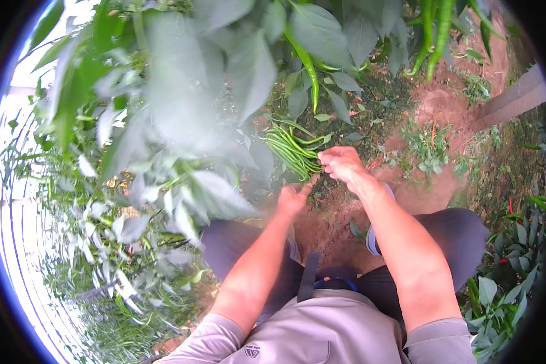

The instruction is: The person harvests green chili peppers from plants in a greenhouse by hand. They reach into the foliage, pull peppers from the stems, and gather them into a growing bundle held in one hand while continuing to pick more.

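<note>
A bunch of long, thin green chili peppers point(290, 150) lies on the ground between the plants, in front of my crouched legs. At its right end, my right hand point(343, 164) is closed, thumb and fingers pinched together; what is between them is too small to make out. Just below the bunch, my left hand point(294, 197) holds nothing that I can see. Its forefinger is stretched toward the peppers' lower right end, and the other fingers are partly hidden. More green peppers point(306, 67) hang from the plant above the bunch.
Large pepper leaves point(188, 79) hang close at the upper left, blurred. Leafy plants point(127, 242) fill the left side, and another pepper plant point(503, 297) stands at the lower right. A grey post point(512, 97) rises at the right. Reddish soil point(424, 176) with small weeds lies between.
</note>
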A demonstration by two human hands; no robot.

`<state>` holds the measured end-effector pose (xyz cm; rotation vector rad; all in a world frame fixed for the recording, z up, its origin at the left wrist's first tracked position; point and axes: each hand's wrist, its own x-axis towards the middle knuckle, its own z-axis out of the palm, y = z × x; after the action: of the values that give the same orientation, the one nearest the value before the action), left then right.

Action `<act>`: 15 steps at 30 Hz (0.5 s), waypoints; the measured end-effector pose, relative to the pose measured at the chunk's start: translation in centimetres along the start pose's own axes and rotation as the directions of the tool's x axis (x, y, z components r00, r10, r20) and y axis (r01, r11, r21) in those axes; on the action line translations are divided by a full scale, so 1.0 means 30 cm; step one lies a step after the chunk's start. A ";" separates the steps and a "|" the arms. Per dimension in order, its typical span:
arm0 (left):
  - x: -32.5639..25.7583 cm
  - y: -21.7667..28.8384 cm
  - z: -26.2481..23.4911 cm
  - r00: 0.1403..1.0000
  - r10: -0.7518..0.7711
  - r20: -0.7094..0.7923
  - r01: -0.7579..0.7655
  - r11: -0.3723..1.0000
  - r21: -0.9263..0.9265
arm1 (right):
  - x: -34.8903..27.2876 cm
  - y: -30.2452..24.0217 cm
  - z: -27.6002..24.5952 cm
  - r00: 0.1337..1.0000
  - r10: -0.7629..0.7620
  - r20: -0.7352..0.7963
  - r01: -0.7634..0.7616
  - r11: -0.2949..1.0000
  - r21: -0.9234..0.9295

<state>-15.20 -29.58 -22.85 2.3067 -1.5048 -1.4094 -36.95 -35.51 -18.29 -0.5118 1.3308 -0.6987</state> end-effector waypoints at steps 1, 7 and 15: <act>-0.041 0.037 -0.002 0.999 0.037 -0.004 -0.037 0.999 -0.035 | -0.040 -0.064 -0.006 1.000 -0.001 -0.001 0.001 0.999 -0.042; -0.190 0.182 -0.100 0.956 0.288 0.062 -0.247 0.897 -0.367 | -0.297 -0.433 -0.093 0.980 -0.195 -0.030 0.179 0.942 -0.284; -0.425 0.536 -0.400 0.777 0.626 -0.071 -0.617 0.733 -0.286 | -0.530 -0.535 -0.111 0.899 -0.438 -0.008 0.436 0.897 -0.078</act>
<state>-19.52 -33.42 0.21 1.3990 -1.7026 -1.3410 -44.27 -35.17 3.35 -0.8818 1.2789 -1.0297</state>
